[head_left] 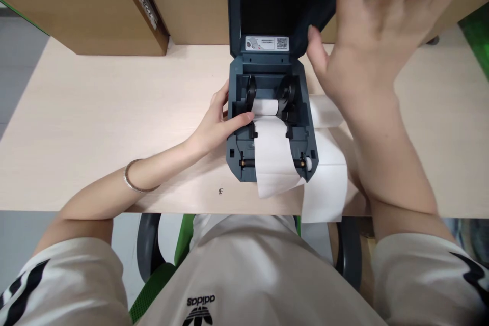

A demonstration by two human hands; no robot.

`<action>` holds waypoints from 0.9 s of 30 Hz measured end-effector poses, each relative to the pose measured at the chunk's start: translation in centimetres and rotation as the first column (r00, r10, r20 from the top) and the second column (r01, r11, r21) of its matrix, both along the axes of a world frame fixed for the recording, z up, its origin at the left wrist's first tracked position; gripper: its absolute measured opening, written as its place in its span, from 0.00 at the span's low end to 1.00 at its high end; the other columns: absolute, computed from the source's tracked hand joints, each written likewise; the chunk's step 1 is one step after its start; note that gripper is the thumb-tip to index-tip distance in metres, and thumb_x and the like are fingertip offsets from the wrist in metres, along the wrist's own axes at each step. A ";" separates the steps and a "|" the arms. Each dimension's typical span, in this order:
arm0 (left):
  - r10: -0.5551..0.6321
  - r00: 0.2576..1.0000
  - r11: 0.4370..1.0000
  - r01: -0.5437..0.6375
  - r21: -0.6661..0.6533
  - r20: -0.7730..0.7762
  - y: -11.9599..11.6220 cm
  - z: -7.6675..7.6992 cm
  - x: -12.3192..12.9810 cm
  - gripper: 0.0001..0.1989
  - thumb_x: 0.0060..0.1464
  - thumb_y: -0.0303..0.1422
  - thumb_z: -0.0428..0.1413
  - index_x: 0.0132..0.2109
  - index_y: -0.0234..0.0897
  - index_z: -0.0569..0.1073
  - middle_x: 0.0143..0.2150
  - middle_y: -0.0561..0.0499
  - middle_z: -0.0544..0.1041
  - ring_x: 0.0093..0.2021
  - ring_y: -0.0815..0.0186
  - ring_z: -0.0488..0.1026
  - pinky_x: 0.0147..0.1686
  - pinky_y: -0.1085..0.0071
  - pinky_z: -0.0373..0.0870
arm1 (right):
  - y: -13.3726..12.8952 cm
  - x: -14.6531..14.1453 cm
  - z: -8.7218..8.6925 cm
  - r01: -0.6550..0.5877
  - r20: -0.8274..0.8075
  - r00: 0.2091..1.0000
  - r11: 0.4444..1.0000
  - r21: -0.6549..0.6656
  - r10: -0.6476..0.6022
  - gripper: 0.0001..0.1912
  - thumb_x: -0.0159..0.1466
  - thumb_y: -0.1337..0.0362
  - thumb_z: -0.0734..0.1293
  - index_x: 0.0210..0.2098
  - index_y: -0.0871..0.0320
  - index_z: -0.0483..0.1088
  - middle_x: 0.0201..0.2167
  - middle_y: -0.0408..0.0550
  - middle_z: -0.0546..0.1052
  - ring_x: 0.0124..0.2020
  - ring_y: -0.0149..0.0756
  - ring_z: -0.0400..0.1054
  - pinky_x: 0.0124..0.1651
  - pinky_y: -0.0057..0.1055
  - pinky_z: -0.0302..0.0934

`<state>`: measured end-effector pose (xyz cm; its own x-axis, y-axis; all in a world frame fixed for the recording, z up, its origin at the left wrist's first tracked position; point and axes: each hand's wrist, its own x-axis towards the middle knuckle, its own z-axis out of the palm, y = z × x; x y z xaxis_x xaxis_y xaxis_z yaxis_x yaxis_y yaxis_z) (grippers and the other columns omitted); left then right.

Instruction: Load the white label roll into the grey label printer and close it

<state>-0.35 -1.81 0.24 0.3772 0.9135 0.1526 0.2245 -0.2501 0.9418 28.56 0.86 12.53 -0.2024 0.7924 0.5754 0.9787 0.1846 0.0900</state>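
Observation:
A dark blue-grey label printer (236,155) lies on the table with its lid (282,0) raised. Inside, a small white paper roll (266,107) sits between two black round holders, and its paper strip (273,150) runs over the black roller and out past the front edge. My left hand (219,119) grips the printer's left side, its thumb over the rim beside the roll. At the lid's right edge, my right hand (367,35) is open with fingers spread, the thumb at or very near the lid; its upper fingertips are out of frame.
Right of the printer lies another white roll (324,110), partly behind it, with a label strip (326,178) hanging over the table's front edge. Cardboard boxes (76,7) stand along the back of the light wooden table (95,102). Chair armrests (148,247) are below.

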 end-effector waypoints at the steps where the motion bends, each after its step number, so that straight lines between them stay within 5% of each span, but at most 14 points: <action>1: 0.003 1.000 1.000 -0.003 -0.024 0.009 0.1 -0.1 -0.1 0.42 0.69 0.54 0.68 0.83 0.57 0.65 0.85 0.45 0.72 0.84 0.40 0.71 0.82 0.42 0.77 | 0.3 0.1 -0.4 -0.033 0.069 0.997 0.999 0.012 0.032 0.48 0.86 0.34 0.49 0.92 0.57 0.59 0.90 0.61 0.55 0.92 0.73 0.48 0.89 0.74 0.36; 4: 0.016 0.999 0.999 -0.013 -0.045 0.050 0.6 -0.7 -0.3 0.44 0.66 0.51 0.69 0.83 0.56 0.67 0.83 0.45 0.72 0.84 0.39 0.68 0.84 0.41 0.74 | 0.4 -0.6 -0.6 -0.118 0.138 0.983 0.993 -0.015 0.119 0.45 0.87 0.38 0.57 0.86 0.67 0.69 0.88 0.70 0.58 0.92 0.67 0.51 0.93 0.68 0.34; 7: 0.015 0.999 0.999 -0.016 0.030 0.046 1.1 -1.1 -0.4 0.44 0.64 0.51 0.70 0.82 0.54 0.69 0.81 0.44 0.74 0.83 0.37 0.67 0.83 0.41 0.73 | -0.4 -2.1 0.1 -0.183 0.022 0.981 0.962 -0.203 0.191 0.37 0.90 0.49 0.53 0.79 0.67 0.77 0.89 0.64 0.57 0.94 0.57 0.48 0.96 0.61 0.34; 11: 0.012 1.000 0.994 -0.013 0.111 0.012 1.3 -1.2 -0.6 0.40 0.68 0.53 0.68 0.81 0.54 0.71 0.78 0.46 0.77 0.81 0.38 0.68 0.85 0.41 0.69 | -1.2 -3.2 0.0 -0.366 -0.049 0.915 0.771 -0.521 0.401 0.34 0.85 0.64 0.50 0.70 0.54 0.85 0.70 0.50 0.85 0.77 0.48 0.77 0.97 0.55 0.38; 13: 0.006 1.000 0.989 -0.005 0.149 -0.006 1.2 -1.2 -0.7 0.37 0.72 0.57 0.64 0.81 0.54 0.70 0.76 0.46 0.79 0.80 0.39 0.70 0.86 0.42 0.67 | -1.5 -3.4 -0.7 -0.421 -0.064 0.871 0.672 -0.609 0.487 0.33 0.82 0.67 0.53 0.70 0.56 0.85 0.64 0.51 0.88 0.69 0.48 0.82 0.96 0.55 0.47; 15: 0.000 1.000 0.983 0.005 0.183 -0.026 1.1 -1.2 -0.7 0.37 0.75 0.61 0.60 0.82 0.54 0.70 0.75 0.45 0.80 0.80 0.40 0.70 0.87 0.43 0.65 | -1.7 -3.4 -1.5 -0.410 -0.060 0.865 0.633 -0.657 0.499 0.31 0.82 0.64 0.55 0.68 0.61 0.86 0.63 0.55 0.88 0.68 0.50 0.83 0.93 0.57 0.53; 20: -0.014 1.000 0.980 0.014 0.197 0.000 1.1 -1.2 -0.5 0.35 0.77 0.62 0.57 0.81 0.55 0.71 0.77 0.46 0.78 0.81 0.41 0.69 0.88 0.43 0.60 | -1.5 -3.4 -3.0 -0.401 -0.007 0.858 0.662 -0.633 0.513 0.24 0.83 0.56 0.61 0.60 0.60 0.86 0.62 0.57 0.88 0.65 0.53 0.83 0.89 0.60 0.60; 27: 0.013 1.000 0.980 -0.009 0.200 -0.020 1.3 -1.6 -0.4 0.37 0.76 0.63 0.56 0.81 0.54 0.71 0.74 0.46 0.79 0.80 0.40 0.70 0.88 0.42 0.61 | -1.2 -4.4 -2.6 -0.273 0.141 0.868 0.693 -0.667 0.477 0.20 0.78 0.60 0.67 0.61 0.64 0.84 0.57 0.62 0.88 0.60 0.57 0.84 0.71 0.53 0.73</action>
